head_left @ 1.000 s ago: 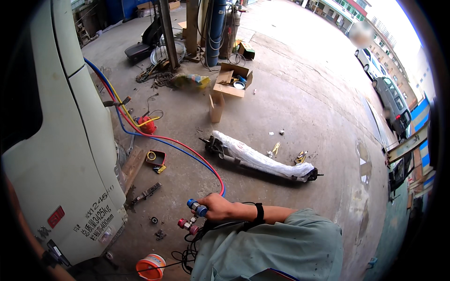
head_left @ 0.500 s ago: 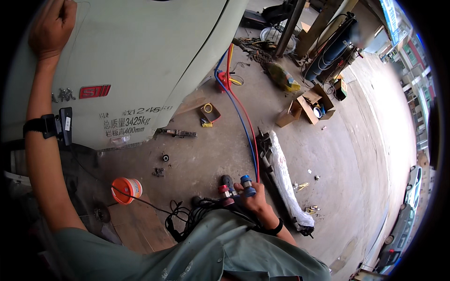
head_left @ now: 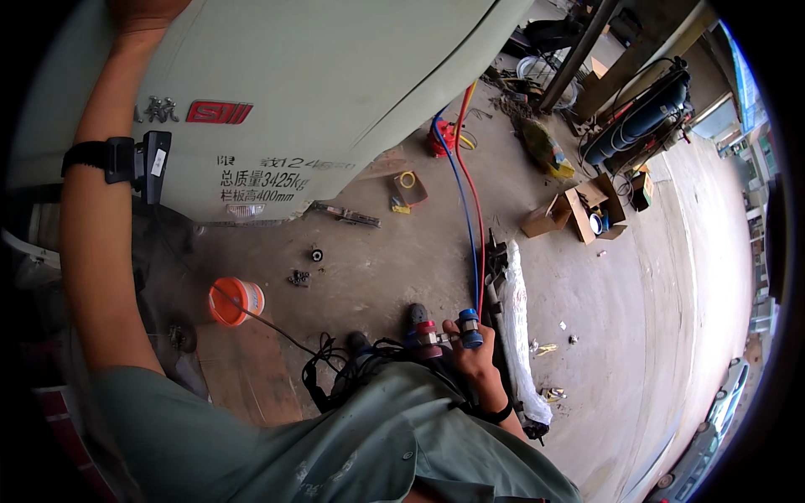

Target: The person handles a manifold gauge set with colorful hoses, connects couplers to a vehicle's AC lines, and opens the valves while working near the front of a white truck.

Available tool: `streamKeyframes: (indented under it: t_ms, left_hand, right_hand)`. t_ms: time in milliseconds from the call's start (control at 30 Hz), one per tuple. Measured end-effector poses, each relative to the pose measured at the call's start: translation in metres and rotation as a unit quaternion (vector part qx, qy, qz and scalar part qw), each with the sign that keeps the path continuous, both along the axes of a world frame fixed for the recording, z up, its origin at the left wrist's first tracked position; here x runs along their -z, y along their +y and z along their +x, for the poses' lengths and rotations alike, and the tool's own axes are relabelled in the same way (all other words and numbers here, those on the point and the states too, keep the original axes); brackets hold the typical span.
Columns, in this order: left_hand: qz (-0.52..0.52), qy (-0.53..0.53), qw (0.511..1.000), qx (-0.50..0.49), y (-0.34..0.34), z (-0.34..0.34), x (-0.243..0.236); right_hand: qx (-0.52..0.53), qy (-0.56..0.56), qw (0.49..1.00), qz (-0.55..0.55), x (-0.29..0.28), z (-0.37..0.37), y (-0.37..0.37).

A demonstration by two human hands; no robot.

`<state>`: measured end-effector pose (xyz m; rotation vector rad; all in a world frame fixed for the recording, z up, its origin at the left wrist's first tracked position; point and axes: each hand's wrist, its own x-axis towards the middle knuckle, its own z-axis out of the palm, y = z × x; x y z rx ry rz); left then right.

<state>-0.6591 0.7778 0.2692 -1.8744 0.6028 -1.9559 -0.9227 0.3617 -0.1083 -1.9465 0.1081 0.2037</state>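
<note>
Gauge set in R hand, L hand up on vehicle.
R hand (head_left: 475,360) still gripping gauge set (head_left: 444,334) at 6 o'clock; hoses (head_left: 470,218) run toward 1. L hand (head_left: 147,10) at 11, mostly cropped vs before, grip can't tell.

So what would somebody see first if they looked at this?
Probably the big pale vehicle body filling the top, with the left hand pressed against it at the upper edge. Next, the right hand low in the middle, its grip closed on a fitting with red and blue knobs; a red hose and blue hose run from it across the concrete floor. An orange tub sits on the left.
</note>
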Motion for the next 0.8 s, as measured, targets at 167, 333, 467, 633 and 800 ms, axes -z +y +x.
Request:
streamKeyframes:
  t_ms: [167, 333, 467, 633, 800]
  left_hand:
    - [0.05, -0.005, 0.999, 0.005, 0.017, 0.0, 0.002]
    - [0.047, -0.011, 0.998, -0.032, 0.02, -0.006, 0.005]
    - [0.027, -0.015, 0.999, 0.028, 0.032, 0.004, 0.003]
    - [-0.025, -0.01, 0.999, 0.035, 0.029, 0.002, 0.009]
    - [-0.029, -0.008, 0.996, 0.083, 0.033, 0.004, 0.011]
  right_hand:
    - [0.015, -0.016, 1.0, -0.016, -0.005, 0.021, 0.0]
    - [-0.006, -0.048, 0.998, 0.035, 0.004, 0.05, 0.009]
    - [-0.009, -0.01, 0.99, 0.138, 0.025, 0.082, 0.023]
    - [-0.091, -0.036, 0.992, 0.083, 0.025, 0.112, 0.042]
    - [-0.122, -0.037, 0.987, 0.098, -0.004, 0.114, 0.092]
